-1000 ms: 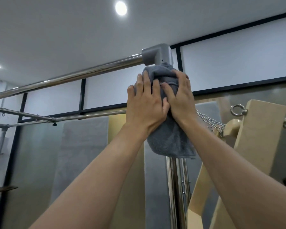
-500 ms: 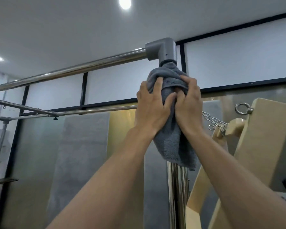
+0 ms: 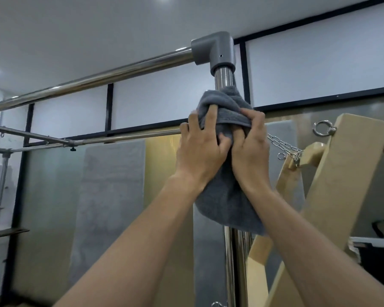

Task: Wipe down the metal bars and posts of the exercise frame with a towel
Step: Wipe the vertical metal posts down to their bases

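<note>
A grey towel (image 3: 226, 202) is wrapped round the shiny vertical post (image 3: 224, 79) of the exercise frame, a short way below the grey corner joint (image 3: 217, 49). My left hand (image 3: 200, 149) grips the towel from the left, fingers curled into its folds. My right hand (image 3: 251, 149) grips it from the right, right beside the left one. The towel's lower end hangs down over the post, which reappears below it (image 3: 237, 267). A long horizontal top bar (image 3: 93, 79) runs left from the joint.
A thinner crossbar (image 3: 124, 139) and further tubes with a clamp (image 3: 72, 145) lie behind at the left. To the right stand pale wooden beams (image 3: 341, 185) with eye rings and a chain (image 3: 284, 146). Panelled walls lie behind.
Both hands have slid the towel down the post, away from the corner joint; a stretch of bare shiny post now shows above the towel.
</note>
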The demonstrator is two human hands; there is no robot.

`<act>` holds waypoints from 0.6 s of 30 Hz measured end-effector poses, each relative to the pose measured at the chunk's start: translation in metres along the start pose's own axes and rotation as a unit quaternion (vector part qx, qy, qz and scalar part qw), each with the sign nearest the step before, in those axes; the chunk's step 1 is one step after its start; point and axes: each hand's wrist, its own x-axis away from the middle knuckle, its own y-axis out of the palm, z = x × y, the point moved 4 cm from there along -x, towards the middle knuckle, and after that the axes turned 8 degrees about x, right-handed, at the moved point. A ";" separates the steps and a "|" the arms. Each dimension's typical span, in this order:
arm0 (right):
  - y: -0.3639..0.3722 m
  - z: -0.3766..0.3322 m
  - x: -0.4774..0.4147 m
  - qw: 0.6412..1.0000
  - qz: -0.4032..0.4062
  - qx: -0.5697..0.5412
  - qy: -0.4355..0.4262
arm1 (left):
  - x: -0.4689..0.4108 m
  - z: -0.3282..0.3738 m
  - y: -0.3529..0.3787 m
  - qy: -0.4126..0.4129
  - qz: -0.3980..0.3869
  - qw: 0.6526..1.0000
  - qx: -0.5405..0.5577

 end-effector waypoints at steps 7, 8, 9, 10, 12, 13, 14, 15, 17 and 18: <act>0.012 -0.024 -0.048 0.980 -0.064 0.106 -0.155 | -0.013 -0.013 0.002 -0.167 -0.011 0.967 0.193; 0.010 -0.018 -0.049 0.994 -0.037 0.043 -0.098 | -0.011 -0.005 -0.003 -0.138 0.006 0.979 0.149; 0.006 -0.012 -0.042 0.999 -0.006 0.002 -0.044 | -0.006 0.003 -0.007 -0.105 0.018 0.989 0.104; 0.003 -0.005 -0.029 1.000 0.008 -0.009 -0.002 | 0.001 0.008 -0.007 -0.076 0.026 0.994 0.074; -0.001 0.003 0.006 0.999 -0.003 0.036 0.027 | 0.015 0.006 -0.005 -0.063 0.020 0.995 0.073; -0.003 0.001 0.020 0.997 -0.019 0.077 0.004 | 0.022 0.001 -0.002 -0.081 0.012 0.991 0.106; -0.004 -0.004 0.028 0.992 -0.033 0.116 -0.036 | 0.027 -0.006 0.002 -0.110 -0.001 0.980 0.163; -0.005 -0.010 0.028 0.984 -0.045 0.150 -0.085 | 0.030 -0.012 0.006 -0.147 -0.013 0.961 0.234; -0.001 -0.021 0.014 0.963 -0.079 0.198 -0.165 | 0.030 -0.019 0.013 -0.218 -0.030 0.914 0.340; 0.002 -0.021 0.006 0.958 -0.089 0.193 -0.191 | 0.029 -0.020 0.016 -0.238 -0.035 0.907 0.345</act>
